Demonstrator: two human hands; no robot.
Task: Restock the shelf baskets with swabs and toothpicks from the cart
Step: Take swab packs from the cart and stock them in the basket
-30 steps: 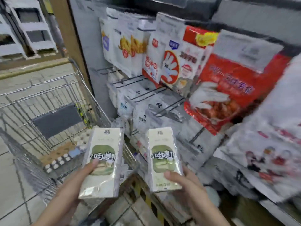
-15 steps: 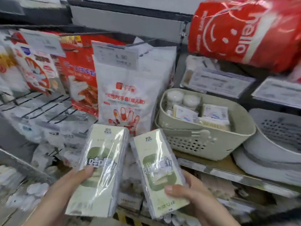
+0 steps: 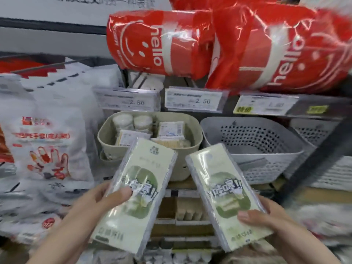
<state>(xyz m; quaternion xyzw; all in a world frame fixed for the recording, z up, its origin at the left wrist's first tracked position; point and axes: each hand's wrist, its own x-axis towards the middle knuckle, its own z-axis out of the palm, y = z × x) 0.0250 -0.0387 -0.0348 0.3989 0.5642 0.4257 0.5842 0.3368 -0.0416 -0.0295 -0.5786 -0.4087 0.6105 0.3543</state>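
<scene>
My left hand point(image 3: 99, 199) grips a flat pale-green pack point(image 3: 137, 189) in clear wrap, thumb across its front. My right hand point(image 3: 266, 221) grips a second identical pack point(image 3: 224, 195) from its lower right, thumb on the front. Both packs are held up side by side in front of the shelf. Behind the left pack stands a beige basket point(image 3: 106, 134) holding round tubs and small flat packets. To its right sits a grey perforated basket point(image 3: 266, 164); its inside looks empty from here.
Red "hello" bags point(image 3: 171, 40) lie on the shelf above, with price tags point(image 3: 193, 100) below them. White glove packs point(image 3: 43, 141) hang at the left. Another grey basket point(image 3: 312, 130) shows at the far right. Lower shelves hold more boxes.
The view has swung right from the cart and hanging packs to the shelf baskets. Both hands kept their packs and carried them in front of the baskets.
</scene>
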